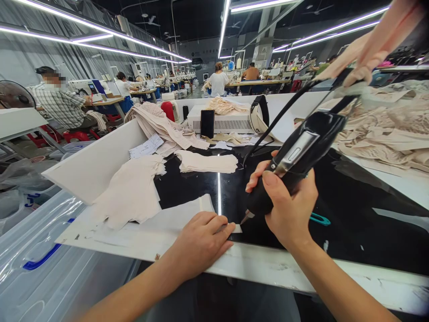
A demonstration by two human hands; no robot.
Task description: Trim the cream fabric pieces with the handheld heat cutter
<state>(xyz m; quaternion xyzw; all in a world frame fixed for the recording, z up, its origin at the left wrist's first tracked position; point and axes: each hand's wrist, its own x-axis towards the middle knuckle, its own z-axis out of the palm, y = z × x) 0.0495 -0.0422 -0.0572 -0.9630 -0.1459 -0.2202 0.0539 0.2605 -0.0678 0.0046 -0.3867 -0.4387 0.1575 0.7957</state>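
Head view: at the near edge of the black panel point(351, 192), the left hand point(204, 239) is laid palm down, its fingers drawn together and pressed over a white strip point(237, 228). Above the panel, the tool point(311, 143) is gripped by the right hand point(295, 205), the fingers wrapped around its black body. The tool is tilted, its pointed tip point(247, 216) directed down at the panel, just beside the strip's end; whether contact is made cannot be told. A pink cloth point(397, 33) is tied at its upper end. On the panel's near right part, a teal item point(320, 219) is partly hidden by the right wrist. To the panel's left, a tub point(20, 259) with blue handles is seen. The panel's left edge is overlapped by a pale sheet point(182, 212) and beige fabric point(127, 188). On its far part, a flat stack point(209, 162) of cut pieces is laid. Beyond the panel, a phone point(207, 124) is propped against a slotted white box point(234, 124), on which cloth point(224, 106) is piled. To its right, a fabric heap point(382, 129) is spread. Far past the panel, co-workers point(218, 82) are seated under strip lights point(224, 22).
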